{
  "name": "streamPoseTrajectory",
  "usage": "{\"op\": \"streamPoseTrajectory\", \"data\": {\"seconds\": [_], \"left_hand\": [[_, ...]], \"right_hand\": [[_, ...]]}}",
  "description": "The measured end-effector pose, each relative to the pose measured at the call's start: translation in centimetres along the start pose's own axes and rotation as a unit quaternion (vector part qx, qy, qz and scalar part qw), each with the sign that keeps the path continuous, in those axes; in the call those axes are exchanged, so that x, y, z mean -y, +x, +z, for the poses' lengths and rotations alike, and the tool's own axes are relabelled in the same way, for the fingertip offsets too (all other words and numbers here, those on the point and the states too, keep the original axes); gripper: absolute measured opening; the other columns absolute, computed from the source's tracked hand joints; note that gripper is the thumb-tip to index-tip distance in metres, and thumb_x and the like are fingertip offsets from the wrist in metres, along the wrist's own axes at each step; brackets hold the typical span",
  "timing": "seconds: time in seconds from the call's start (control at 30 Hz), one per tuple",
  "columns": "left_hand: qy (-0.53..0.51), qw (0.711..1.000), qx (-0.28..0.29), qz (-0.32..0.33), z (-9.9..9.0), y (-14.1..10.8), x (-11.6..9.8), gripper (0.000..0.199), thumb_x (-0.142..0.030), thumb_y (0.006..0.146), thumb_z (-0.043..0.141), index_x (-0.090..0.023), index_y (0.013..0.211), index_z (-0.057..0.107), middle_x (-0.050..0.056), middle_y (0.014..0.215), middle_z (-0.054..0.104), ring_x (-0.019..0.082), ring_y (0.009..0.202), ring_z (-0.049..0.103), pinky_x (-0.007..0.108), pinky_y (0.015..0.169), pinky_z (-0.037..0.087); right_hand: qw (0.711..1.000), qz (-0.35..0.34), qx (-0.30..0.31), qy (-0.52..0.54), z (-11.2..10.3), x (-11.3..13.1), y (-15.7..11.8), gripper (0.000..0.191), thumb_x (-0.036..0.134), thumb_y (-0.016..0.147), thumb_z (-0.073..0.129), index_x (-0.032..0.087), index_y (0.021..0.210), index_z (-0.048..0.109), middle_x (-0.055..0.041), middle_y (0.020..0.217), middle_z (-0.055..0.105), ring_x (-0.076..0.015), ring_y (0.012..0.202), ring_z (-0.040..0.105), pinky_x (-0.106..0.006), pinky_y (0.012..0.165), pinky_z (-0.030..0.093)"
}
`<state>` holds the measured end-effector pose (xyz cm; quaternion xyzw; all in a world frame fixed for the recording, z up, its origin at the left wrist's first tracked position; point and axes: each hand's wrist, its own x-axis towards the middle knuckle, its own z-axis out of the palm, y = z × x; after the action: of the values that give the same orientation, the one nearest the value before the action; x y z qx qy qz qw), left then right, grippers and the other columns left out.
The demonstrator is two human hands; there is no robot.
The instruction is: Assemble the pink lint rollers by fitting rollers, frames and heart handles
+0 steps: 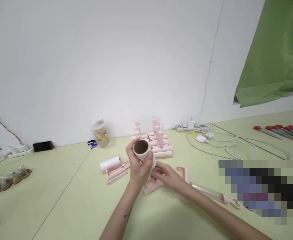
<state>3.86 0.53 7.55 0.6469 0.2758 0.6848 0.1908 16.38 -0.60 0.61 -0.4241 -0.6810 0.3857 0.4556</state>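
Observation:
My left hand (135, 168) is wrapped around a white sticky-paper roll (142, 157), its hollow cardboard core tilted up toward me. Close to the roll's lower end, the fingers of my right hand (167, 175) are drawn together in a pinch; what they hold, if anything, is too small to tell. Beneath that hand a flat pink plastic piece (149, 190) with a round recess lies on the table, partly covered. A second white roll (110, 164) rests to the left, beside a pink lint roller part (116, 175). By my right forearm lies a clear tube with a pink heart-shaped handle (233, 201).
Several pink lint rollers (161, 148) lie and stand near the wall. A bagged drink cup (101, 135) stands left of them, and a phone (43, 146) leans farther left. A power strip (193, 127) with cables sits at the right, near red-handled tools (278, 128).

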Motion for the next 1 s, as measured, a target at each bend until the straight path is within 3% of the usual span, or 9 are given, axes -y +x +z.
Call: {"op": "streamPoseTrajectory", "data": {"seconds": [0.07, 0.13, 0.2, 0.27, 0.5, 0.67, 0.8, 0.9, 1.0], "left_hand": [[0.029, 0.999, 0.028, 0.030, -0.9, 0.6, -0.9, 0.046, -0.039, 0.080, 0.055, -0.023, 0.118, 0.035, 0.007, 0.104, 0.056, 0.020, 0.093, 0.059, 0.034, 0.081, 0.046], [0.117, 0.977, 0.176, 0.022, -1.6, 0.6, -1.2, 0.046, -0.034, 0.082, 0.055, -0.024, 0.122, 0.036, 0.007, 0.112, 0.056, 0.021, 0.102, 0.056, 0.033, 0.085, 0.044], [0.237, 0.899, 0.368, -0.009, -1.7, 0.0, -0.8, 0.048, -0.032, 0.081, 0.056, -0.024, 0.125, 0.039, 0.008, 0.116, 0.056, 0.024, 0.104, 0.055, 0.034, 0.084, 0.044], [0.325, 0.817, 0.476, -0.033, -1.1, -1.2, 0.1, 0.051, -0.031, 0.078, 0.060, -0.019, 0.125, 0.043, 0.012, 0.112, 0.059, 0.030, 0.098, 0.058, 0.038, 0.078, 0.046], [0.419, 0.768, 0.481, -0.057, 2.4, -4.8, 0.9, 0.049, -0.023, 0.077, 0.062, -0.008, 0.122, 0.048, 0.022, 0.104, 0.060, 0.037, 0.093, 0.059, 0.046, 0.076, 0.045], [0.426, 0.760, 0.490, -0.036, 2.5, -5.0, 0.6, 0.049, -0.024, 0.076, 0.063, -0.007, 0.121, 0.051, 0.021, 0.106, 0.062, 0.036, 0.104, 0.055, 0.048, 0.091, 0.039], [0.426, 0.762, 0.488, -0.028, -0.6, -5.2, 0.6, 0.048, -0.018, 0.073, 0.065, -0.014, 0.120, 0.053, 0.014, 0.109, 0.064, 0.031, 0.104, 0.056, 0.049, 0.103, 0.028], [0.442, 0.763, 0.469, -0.041, -4.7, -5.1, 1.0, 0.047, -0.021, 0.072, 0.066, -0.015, 0.117, 0.054, 0.014, 0.113, 0.063, 0.033, 0.101, 0.058, 0.056, 0.099, 0.029], [0.454, 0.764, 0.456, -0.053, -9.0, -4.2, 2.1, 0.040, -0.023, 0.078, 0.059, -0.016, 0.117, 0.054, 0.014, 0.118, 0.060, 0.034, 0.106, 0.055, 0.053, 0.089, 0.040]], "right_hand": [[0.997, -0.013, -0.075, 0.003, -1.1, 0.4, 0.2, 0.017, 0.032, 0.089, 0.050, 0.015, 0.086, 0.055, 0.0011, 0.074, 0.058, -0.0130, 0.066, 0.057, -0.029, 0.062, 0.048], [0.986, -0.029, -0.166, -0.006, -3.1, 1.4, 0.1, 0.014, 0.030, 0.088, 0.045, 0.019, 0.082, 0.051, 0.0008, 0.075, 0.054, -0.0150, 0.071, 0.055, -0.030, 0.065, 0.045], [0.972, -0.047, -0.229, -0.021, -5.5, 2.7, -0.7, 0.012, 0.027, 0.086, 0.040, 0.022, 0.078, 0.047, 0.0001, 0.077, 0.053, -0.0171, 0.076, 0.053, -0.032, 0.070, 0.043], [0.968, -0.053, -0.242, -0.037, -7.8, 3.9, -1.9, 0.010, 0.023, 0.083, 0.038, 0.023, 0.076, 0.046, 0.0005, 0.074, 0.052, -0.0175, 0.070, 0.052, -0.032, 0.068, 0.042], [0.942, 0.048, -0.145, -0.298, -10.8, 2.5, -6.3, 0.018, 0.033, 0.083, 0.038, 0.023, 0.088, 0.052, -0.0040, 0.082, 0.058, -0.0217, 0.071, 0.053, -0.034, 0.064, 0.042], [0.911, 0.090, -0.092, -0.391, -11.4, 0.4, -7.7, 0.023, 0.044, 0.083, 0.038, 0.024, 0.083, 0.049, -0.0031, 0.080, 0.056, -0.0201, 0.063, 0.054, -0.032, 0.057, 0.042], [0.872, 0.171, -0.003, -0.458, -11.9, 0.0, -8.9, 0.032, 0.056, 0.073, 0.053, 0.025, 0.080, 0.053, -0.0024, 0.091, 0.059, -0.0207, 0.060, 0.057, -0.030, 0.051, 0.037], [0.883, 0.175, 0.054, -0.432, -11.8, -0.7, -9.8, 0.025, 0.044, 0.066, 0.065, 0.029, 0.085, 0.058, 0.0002, 0.089, 0.064, -0.0231, 0.065, 0.061, -0.029, 0.053, 0.037], [0.896, 0.146, 0.041, -0.417, -11.4, -1.4, -10.1, 0.011, 0.033, 0.068, 0.062, 0.029, 0.079, 0.061, 0.0018, 0.076, 0.067, -0.0213, 0.061, 0.061, -0.026, 0.050, 0.037]]}}
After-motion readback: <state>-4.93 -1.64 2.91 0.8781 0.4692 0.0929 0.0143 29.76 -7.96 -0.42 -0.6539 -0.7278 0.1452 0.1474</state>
